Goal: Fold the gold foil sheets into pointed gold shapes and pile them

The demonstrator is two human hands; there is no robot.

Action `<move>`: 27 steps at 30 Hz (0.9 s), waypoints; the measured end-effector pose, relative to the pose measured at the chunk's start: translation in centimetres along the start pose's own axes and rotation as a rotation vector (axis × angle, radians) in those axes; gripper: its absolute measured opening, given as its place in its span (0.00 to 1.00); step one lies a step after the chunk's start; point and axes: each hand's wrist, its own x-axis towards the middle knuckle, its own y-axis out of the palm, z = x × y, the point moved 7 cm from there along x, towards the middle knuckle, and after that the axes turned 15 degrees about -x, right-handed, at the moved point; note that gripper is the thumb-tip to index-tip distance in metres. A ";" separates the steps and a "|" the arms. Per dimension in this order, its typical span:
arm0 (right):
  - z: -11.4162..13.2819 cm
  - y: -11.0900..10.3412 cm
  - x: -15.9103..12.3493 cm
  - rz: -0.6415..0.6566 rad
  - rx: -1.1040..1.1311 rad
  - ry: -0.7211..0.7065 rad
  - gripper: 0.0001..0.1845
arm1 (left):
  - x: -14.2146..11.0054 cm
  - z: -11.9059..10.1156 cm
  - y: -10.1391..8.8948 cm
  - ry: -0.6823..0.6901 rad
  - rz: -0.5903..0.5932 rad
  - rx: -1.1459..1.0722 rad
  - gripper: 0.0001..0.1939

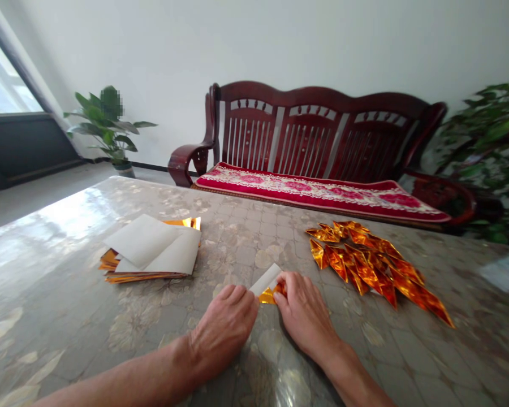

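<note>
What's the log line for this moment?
left hand: on gold-foil paper | right hand: same paper | nearby: folded foil pile; foil sheet stack

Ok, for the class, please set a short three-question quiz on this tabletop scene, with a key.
1. Which is nearer the heap of pointed gold foil pieces: the left hand or the right hand?
2. True or false: the stack of white-and-gold sheets lies to the right of the small folded sheet between the hands.
3. What furniture stands beyond the table, with a red cushion on its seat?

Key: 1. The right hand. 2. False, it lies to the left. 3. A dark red wooden bench.
</note>
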 end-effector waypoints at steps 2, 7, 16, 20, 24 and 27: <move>-0.1 0.0 0.1 0.010 0.018 -0.014 0.08 | 0.2 -0.2 -0.7 0.089 -0.046 -0.051 0.09; -0.5 -0.3 0.3 0.031 0.089 -0.058 0.09 | 1.3 -0.8 -0.8 0.196 -0.052 -0.214 0.14; -4.6 1.2 1.2 0.012 0.246 0.144 0.11 | 1.8 -2.5 0.4 0.074 0.072 -0.333 0.10; -4.9 1.1 1.5 -0.010 0.152 0.147 0.11 | 2.2 -2.2 0.7 0.070 0.121 -0.376 0.09; -4.0 0.9 1.6 0.019 0.070 0.132 0.08 | 2.7 -1.5 0.3 0.085 0.035 -0.319 0.08; -3.5 0.8 1.6 0.016 0.029 0.127 0.07 | 2.8 -1.6 0.3 0.133 -0.032 -0.315 0.06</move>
